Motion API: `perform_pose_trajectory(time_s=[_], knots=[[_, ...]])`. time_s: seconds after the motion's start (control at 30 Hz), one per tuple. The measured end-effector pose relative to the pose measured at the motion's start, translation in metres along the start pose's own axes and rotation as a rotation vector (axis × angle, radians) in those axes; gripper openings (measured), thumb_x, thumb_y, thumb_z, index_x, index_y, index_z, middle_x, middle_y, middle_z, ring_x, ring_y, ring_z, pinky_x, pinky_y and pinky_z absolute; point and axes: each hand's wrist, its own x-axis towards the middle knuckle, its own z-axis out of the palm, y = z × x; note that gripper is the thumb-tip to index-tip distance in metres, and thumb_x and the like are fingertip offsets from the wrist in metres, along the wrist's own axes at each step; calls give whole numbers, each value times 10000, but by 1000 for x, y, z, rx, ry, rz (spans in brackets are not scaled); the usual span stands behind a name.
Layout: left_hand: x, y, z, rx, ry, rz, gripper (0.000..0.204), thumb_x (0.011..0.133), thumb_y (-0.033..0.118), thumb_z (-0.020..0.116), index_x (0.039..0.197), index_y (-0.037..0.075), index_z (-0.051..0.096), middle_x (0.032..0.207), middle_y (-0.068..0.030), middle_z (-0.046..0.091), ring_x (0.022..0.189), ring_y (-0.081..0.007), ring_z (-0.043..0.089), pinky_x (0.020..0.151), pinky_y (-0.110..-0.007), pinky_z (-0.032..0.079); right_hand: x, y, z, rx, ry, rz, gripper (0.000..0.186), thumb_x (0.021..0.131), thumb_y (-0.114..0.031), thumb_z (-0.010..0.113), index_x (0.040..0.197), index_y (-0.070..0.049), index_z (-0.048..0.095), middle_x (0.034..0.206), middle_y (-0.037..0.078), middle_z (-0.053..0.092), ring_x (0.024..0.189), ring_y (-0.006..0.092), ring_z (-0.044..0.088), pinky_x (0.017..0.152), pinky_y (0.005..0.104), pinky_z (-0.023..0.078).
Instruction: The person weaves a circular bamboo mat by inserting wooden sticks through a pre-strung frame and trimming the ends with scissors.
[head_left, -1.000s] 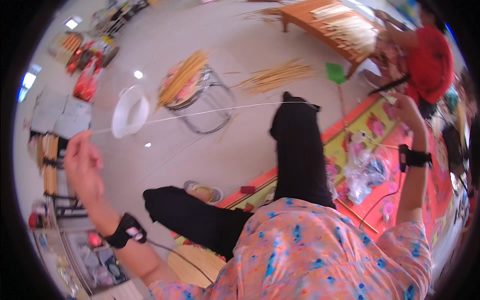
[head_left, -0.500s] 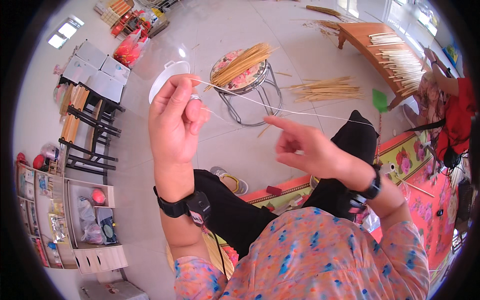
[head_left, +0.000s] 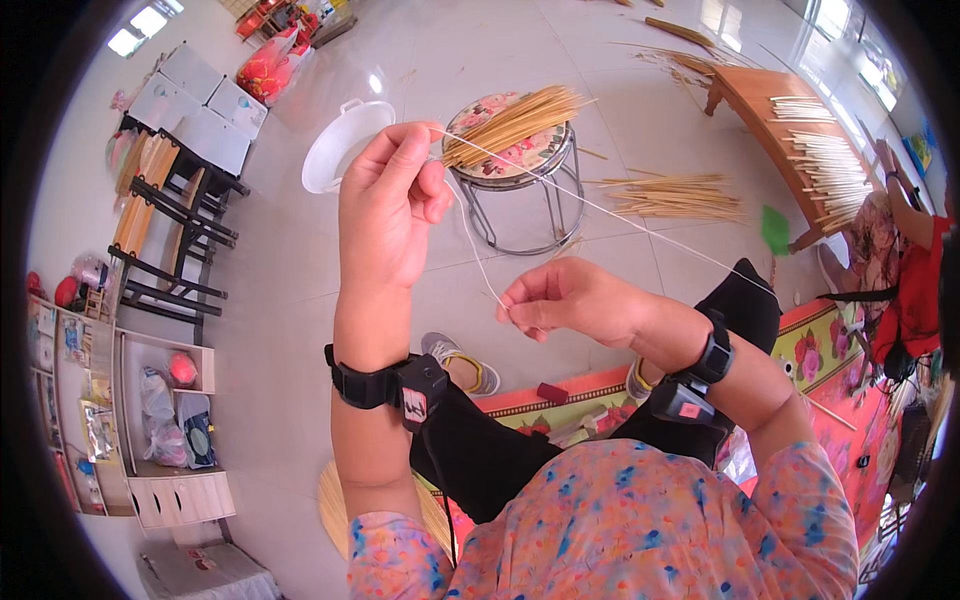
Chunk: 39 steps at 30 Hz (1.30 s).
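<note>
Raised in front of me, my left hand [head_left: 392, 205] pinches a thin white string [head_left: 610, 213] between thumb and forefinger. From that pinch one length runs taut down to the right, ending at my dark-trousered knee [head_left: 745, 300]. A second, slacker length hangs from the left hand to my right hand [head_left: 580, 300], whose thumb and forefinger are closed on it. Just beyond the hands, a bundle of straw-coloured stalks [head_left: 520, 125] lies on a round flower-patterned stool [head_left: 487, 170] with metal legs.
More stalks [head_left: 675, 195] lie on the floor right of the stool. A white basin [head_left: 330, 150] stands behind my left hand. A wooden bench [head_left: 745, 105] at right carries rows of pale sticks [head_left: 825, 165]; a person in red [head_left: 915, 290] is beside it. Shelves [head_left: 170, 350] line the left.
My right hand has gone from a pointing finger to a pinch on the slack string and moved lower left. The left hand has shifted a little right in view, still pinching.
</note>
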Motion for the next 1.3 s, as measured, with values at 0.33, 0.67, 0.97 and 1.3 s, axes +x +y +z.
perform_pose_trajectory(time_s=[0.33,0.67,0.97,1.3], knots=[[-1,-67,-64,1391,196,253,373,876,65,612,1243,45,545,1156,-124,570,636,-147,603,691,-284,510,1,-21,-36,442,-86,67,117,927,-173,598,924,-57,577,850,-10,522,735,93,478,696,222,399],[-33,-72,2,433,-233,-143,253,811,50,694,1048,-2,622,1114,-117,600,663,-106,589,551,-242,473,1,-25,-67,562,-76,-82,158,948,-209,568,978,-54,570,851,2,530,729,119,473,690,241,389],[-37,-65,13,530,-271,-243,47,805,-5,678,845,-22,660,726,-39,634,569,-72,555,518,-218,443,-14,-27,-93,492,207,-115,124,957,-172,544,998,-60,579,840,-14,549,741,97,510,698,222,426],[-35,-68,8,347,-321,39,103,896,71,580,815,12,557,914,-116,632,831,-152,581,799,-316,463,-14,-6,-87,474,268,-23,129,958,-179,537,965,-51,559,819,7,547,726,112,523,697,237,435]])
